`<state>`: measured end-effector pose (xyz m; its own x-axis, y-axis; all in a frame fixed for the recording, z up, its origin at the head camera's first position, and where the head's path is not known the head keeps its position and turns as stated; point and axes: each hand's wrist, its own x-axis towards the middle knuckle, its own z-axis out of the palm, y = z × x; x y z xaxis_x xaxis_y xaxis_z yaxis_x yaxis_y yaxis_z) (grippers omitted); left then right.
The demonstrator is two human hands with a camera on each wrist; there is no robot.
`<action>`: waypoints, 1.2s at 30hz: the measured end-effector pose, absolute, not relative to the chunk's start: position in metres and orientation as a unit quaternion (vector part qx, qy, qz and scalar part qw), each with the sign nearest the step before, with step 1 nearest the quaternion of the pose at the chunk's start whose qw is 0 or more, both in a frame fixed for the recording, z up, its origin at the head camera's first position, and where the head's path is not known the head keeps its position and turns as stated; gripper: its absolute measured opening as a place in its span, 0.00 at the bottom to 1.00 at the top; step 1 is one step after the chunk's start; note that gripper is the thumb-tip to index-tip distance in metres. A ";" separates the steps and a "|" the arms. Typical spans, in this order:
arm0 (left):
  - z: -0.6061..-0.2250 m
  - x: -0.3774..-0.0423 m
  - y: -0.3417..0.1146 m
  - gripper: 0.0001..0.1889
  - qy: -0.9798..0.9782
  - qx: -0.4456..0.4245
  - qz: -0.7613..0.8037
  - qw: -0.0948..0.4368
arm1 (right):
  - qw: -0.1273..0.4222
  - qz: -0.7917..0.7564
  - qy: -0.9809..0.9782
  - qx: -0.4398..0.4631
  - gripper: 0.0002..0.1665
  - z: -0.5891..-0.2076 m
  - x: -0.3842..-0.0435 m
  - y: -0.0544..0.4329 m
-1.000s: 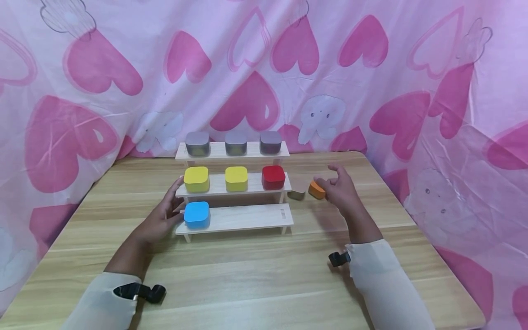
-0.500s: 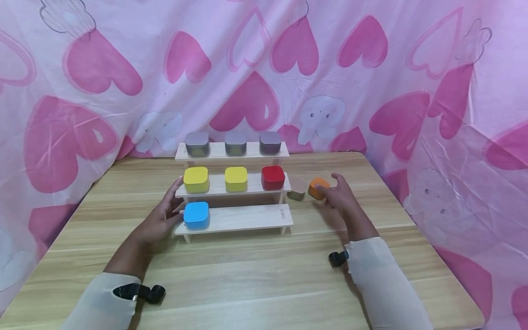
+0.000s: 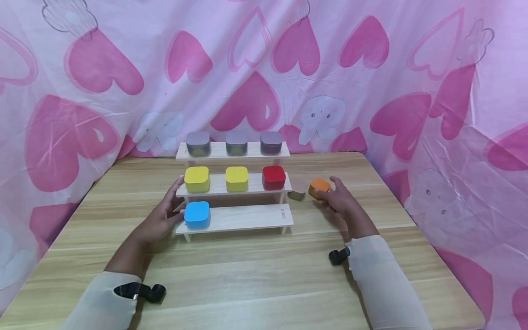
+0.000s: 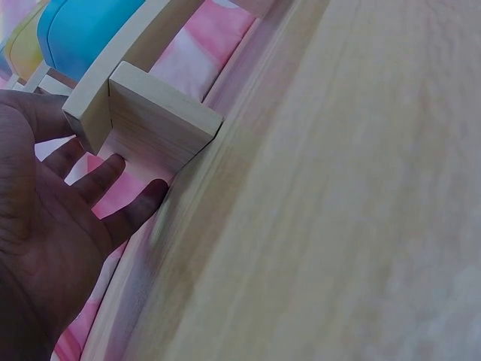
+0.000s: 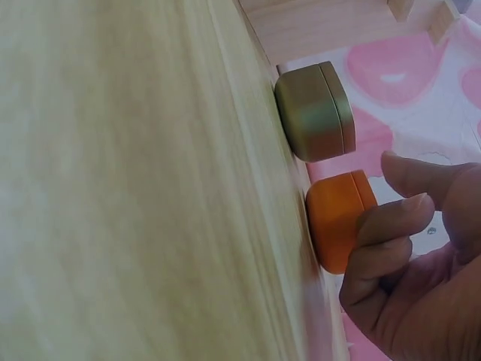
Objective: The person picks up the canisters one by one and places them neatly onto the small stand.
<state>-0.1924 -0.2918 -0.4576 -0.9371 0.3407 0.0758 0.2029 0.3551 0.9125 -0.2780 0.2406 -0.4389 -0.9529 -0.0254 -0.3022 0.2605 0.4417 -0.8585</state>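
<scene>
My right hand point(image 3: 340, 199) is at a small orange rounded box point(image 3: 319, 187) on the table; thumb and forefinger lie at its sides in the head view. In the right wrist view, bent fingers point(image 5: 391, 218) overlap the orange box point(image 5: 334, 218), which shows a lid seam. Beside it stands a gold-grey box point(image 5: 316, 113), partly hidden in the head view. My left hand point(image 3: 158, 217) rests against the left ends of a three-tier wooden stand point(image 3: 247, 218), its fingers point(image 4: 98, 180) spread beside the lowest tier's leg. A blue box point(image 3: 197, 214) sits on that tier.
Two yellow boxes point(image 3: 237, 178) and a red box point(image 3: 273, 177) stand on the middle tier. Several grey boxes point(image 3: 236, 143) line the top one. Pink patterned cloth point(image 3: 247, 59) hangs behind the wooden table point(image 3: 247, 279).
My right hand has come down lower around the orange box, with more of the box's top showing. My left hand and the stand stay where they were.
</scene>
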 end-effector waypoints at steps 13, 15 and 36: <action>-0.456 -0.193 -0.290 0.58 0.823 0.165 0.540 0.061 | 0.182 -0.487 0.850 0.084 0.55 -0.443 -0.281 0.242; -0.457 -0.193 -0.290 0.58 0.823 0.164 0.540 0.062 | 0.180 -0.485 0.852 0.077 0.52 -0.444 -0.281 0.242; -0.457 -0.192 -0.290 0.57 0.820 0.164 0.545 0.063 | 0.173 -0.511 0.839 0.068 0.41 -0.449 -0.283 0.246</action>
<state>-0.1916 -0.2902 -0.4568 -0.9383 0.3374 0.0753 0.2000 0.3521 0.9143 -0.2828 0.2462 -0.4492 -0.9308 -0.0637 -0.3601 0.2907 0.4682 -0.8344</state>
